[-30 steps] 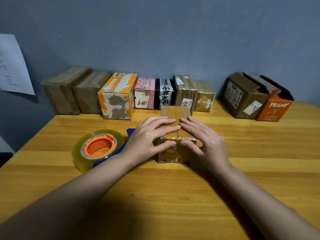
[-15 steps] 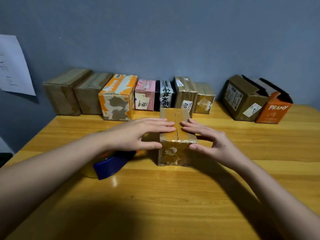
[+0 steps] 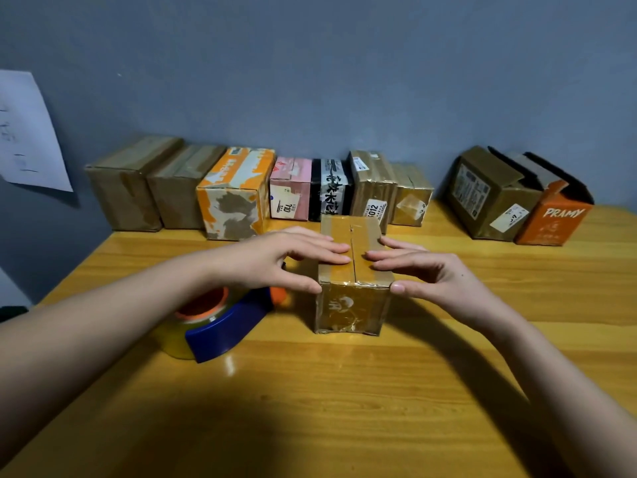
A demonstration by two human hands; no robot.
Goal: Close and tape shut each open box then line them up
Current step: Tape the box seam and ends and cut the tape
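A small brown cardboard box (image 3: pixel 351 308) stands in the middle of the wooden table (image 3: pixel 344 401), flaps down, with glossy tape along its top and front. My left hand (image 3: pixel 275 260) lies on the box's left half, fingers flat on top and thumb at the front left corner. On the right half, my right hand (image 3: pixel 434 274) touches the top with its fingertips, thumb at the front right corner. A clear tape roll in a blue and orange dispenser (image 3: pixel 220 326) sits left of the box, partly under my left forearm.
Several closed boxes (image 3: pixel 234 194) stand in a row along the blue wall. At the back right are a brown box (image 3: pixel 493 198) and an orange PRAMY box (image 3: pixel 555 219), both with flaps up. A paper sheet (image 3: pixel 27 132) hangs on the left wall.
Both hands have slid apart from the box's middle seam toward its sides, thumbs dropping to the front corners. My left forearm now covers most of the tape roll.
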